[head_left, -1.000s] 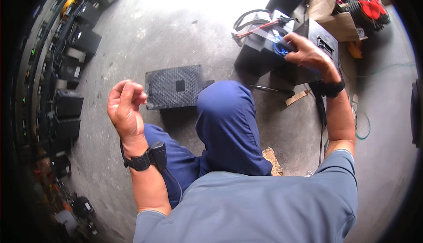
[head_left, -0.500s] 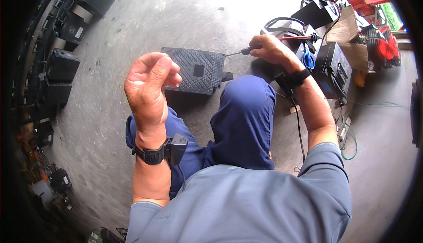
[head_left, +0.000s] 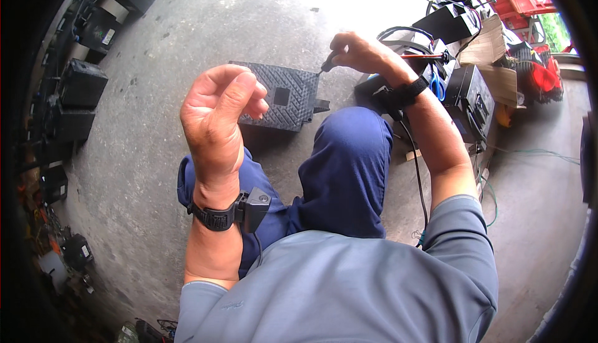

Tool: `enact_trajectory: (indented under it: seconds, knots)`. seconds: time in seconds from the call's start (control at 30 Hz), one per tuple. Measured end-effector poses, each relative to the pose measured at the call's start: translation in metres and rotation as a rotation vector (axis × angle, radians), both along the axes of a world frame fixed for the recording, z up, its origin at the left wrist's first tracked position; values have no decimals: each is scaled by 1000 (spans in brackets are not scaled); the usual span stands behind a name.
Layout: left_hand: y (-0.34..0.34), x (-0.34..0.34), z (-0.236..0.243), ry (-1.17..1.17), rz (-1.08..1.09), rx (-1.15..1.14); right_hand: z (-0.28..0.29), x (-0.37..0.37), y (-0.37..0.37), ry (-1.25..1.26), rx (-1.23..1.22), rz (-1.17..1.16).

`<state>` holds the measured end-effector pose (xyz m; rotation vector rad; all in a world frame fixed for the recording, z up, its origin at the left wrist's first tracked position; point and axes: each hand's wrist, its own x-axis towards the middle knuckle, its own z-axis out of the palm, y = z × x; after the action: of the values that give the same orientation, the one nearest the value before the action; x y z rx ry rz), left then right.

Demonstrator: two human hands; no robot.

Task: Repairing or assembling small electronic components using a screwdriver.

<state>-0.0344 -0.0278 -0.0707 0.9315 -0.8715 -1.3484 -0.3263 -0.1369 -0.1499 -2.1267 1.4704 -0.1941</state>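
My right hand (head_left: 356, 51) grips a dark-handled screwdriver (head_left: 327, 64) with its fingers bent around the handle. The screwdriver slants down to the upper right corner of a flat black box (head_left: 293, 81). A ribbed pattern covers the box's face, with a small square recess in the middle and a short stub on its right side. My left hand (head_left: 215, 116) is raised over the box's left part. Its fingers curl in toward the thumb, and whatever may be between them is hidden. Both wrists carry black strapped devices.
Black boxes (head_left: 84, 88) line the left side. To the right stand a black case (head_left: 468, 103), blue-handled scissors (head_left: 437, 84), a red-and-black rod (head_left: 430, 56), cables and cardboard (head_left: 483, 44). Grey concrete floor (head_left: 162, 94) lies around my blue-trousered knees (head_left: 349, 150).
My right hand has swung up and left, tilting the screwdriver more steeply at the box's corner. My left hand has shifted slightly to the right.
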Motion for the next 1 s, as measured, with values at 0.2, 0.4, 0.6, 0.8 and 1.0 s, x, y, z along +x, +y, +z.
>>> enact_trajectory:
  seconds: [0.2,0.4,0.6,0.8,1.0]
  knots:
    - [0,3,-4,-18,-24,-28,8,7,2,14,-26,-25]
    - [-3,0,-7,-25,-30,-19,3,21,2,143,-77,-51]
    - [-7,-7,-9,-18,-40,-14,-59,28,5,308,-243,23]
    - [-3,-4,-12,-3,-49,-25,-57,38,12,307,-296,71]
    - [-2,-8,-10,15,-58,-41,-48,33,16,286,-329,110]
